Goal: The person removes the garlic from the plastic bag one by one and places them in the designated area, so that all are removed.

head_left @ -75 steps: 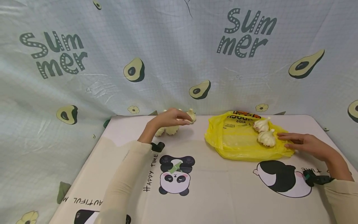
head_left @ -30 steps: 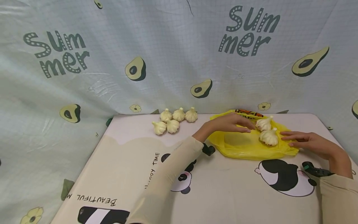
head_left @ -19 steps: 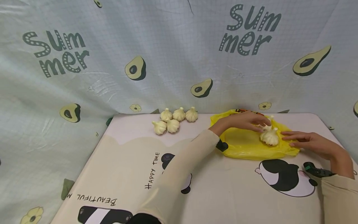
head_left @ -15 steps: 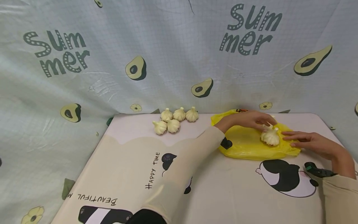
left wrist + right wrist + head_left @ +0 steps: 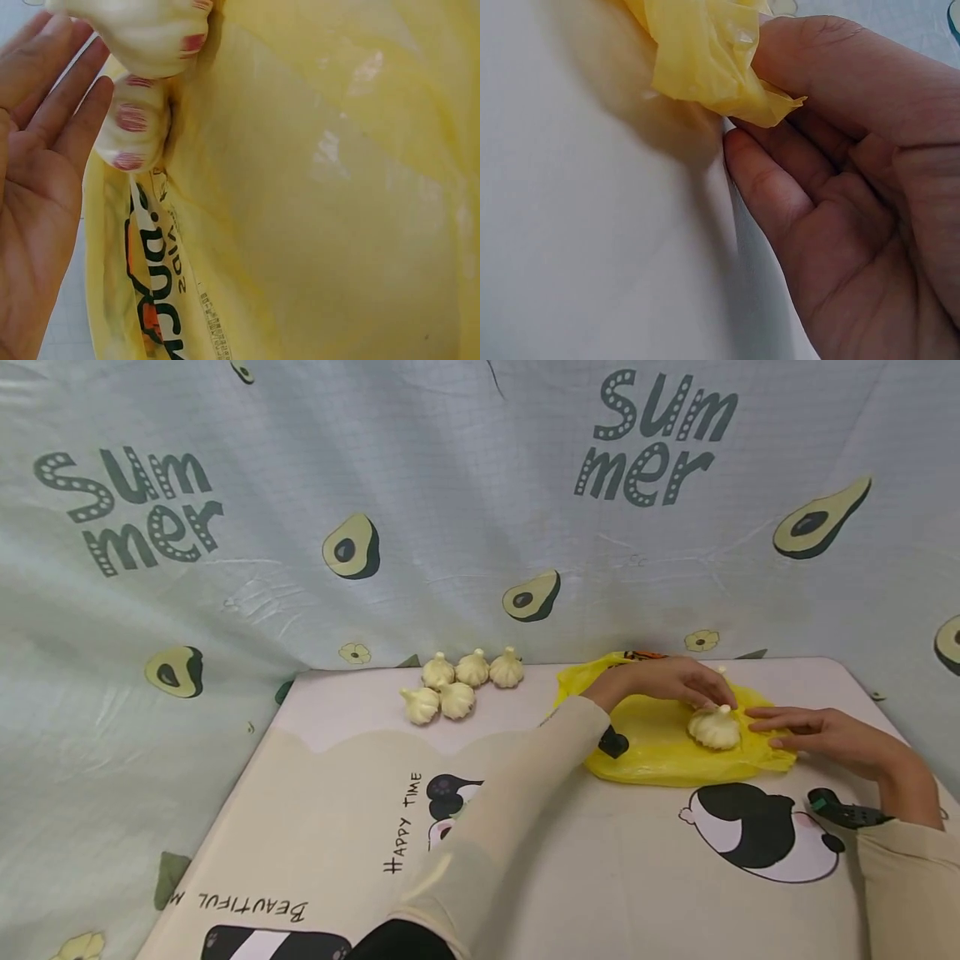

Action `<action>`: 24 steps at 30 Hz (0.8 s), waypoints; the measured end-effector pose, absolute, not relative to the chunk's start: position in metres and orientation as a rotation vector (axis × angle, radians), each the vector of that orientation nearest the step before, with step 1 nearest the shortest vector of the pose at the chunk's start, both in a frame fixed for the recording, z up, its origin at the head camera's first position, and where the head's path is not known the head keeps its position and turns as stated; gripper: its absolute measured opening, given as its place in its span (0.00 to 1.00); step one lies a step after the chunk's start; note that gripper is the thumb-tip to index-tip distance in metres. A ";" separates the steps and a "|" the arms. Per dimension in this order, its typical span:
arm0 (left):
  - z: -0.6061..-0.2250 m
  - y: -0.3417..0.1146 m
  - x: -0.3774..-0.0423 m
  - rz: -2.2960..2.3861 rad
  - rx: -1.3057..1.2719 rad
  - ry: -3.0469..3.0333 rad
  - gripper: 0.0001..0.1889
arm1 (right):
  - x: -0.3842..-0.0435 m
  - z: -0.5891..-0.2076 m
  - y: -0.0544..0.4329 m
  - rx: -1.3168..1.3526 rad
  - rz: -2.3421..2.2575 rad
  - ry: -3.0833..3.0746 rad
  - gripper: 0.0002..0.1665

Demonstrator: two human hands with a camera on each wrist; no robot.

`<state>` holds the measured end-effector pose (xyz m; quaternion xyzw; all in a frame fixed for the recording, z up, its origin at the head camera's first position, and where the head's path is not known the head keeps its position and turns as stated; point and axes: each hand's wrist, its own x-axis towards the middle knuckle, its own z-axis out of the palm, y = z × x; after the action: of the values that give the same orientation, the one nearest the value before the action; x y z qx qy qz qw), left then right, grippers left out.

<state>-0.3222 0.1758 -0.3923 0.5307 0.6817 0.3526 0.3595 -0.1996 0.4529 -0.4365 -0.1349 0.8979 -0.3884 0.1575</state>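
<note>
A yellow plastic bag point(image 5: 660, 752) lies flat at the back right of the table. Two garlic bulbs are on its right part: the front garlic bulb point(image 5: 715, 729) shows plainly, while the back garlic bulb point(image 5: 133, 124) is mostly hidden behind my left hand in the head view. My left hand point(image 5: 675, 680) reaches over the bag, its fingers extended beside the bulbs and not closed round either one. At the bag's right end my right hand point(image 5: 843, 739) pinches the crumpled edge between thumb and fingers, as the right wrist view shows.
Several more garlic bulbs point(image 5: 457, 700) stand grouped at the back left of the table point(image 5: 570, 877). Behind the table hangs a printed curtain point(image 5: 450, 485). My left sleeve point(image 5: 495, 827) crosses over the table's middle.
My left hand has moved right, from the back-left garlic group across the bag to the bulbs lying on it. My right hand stays at the bag's right end.
</note>
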 end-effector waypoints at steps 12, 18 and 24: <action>-0.390 0.176 -0.317 0.860 1.416 1.714 0.20 | -0.200 -0.434 0.451 -0.405 -1.106 2.588 0.21; -0.387 0.176 -0.314 0.792 1.465 1.733 0.19 | -0.201 -0.433 0.451 -0.391 -1.052 2.614 0.22; -0.387 0.176 -0.311 0.804 1.468 1.704 0.16 | -0.199 -0.431 0.451 -0.396 -1.060 2.603 0.22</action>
<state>-0.3114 0.1756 -0.3870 0.5716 0.6633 0.3131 0.3678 -0.1987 0.4513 -0.4313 -0.1379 0.9065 -0.3693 0.1512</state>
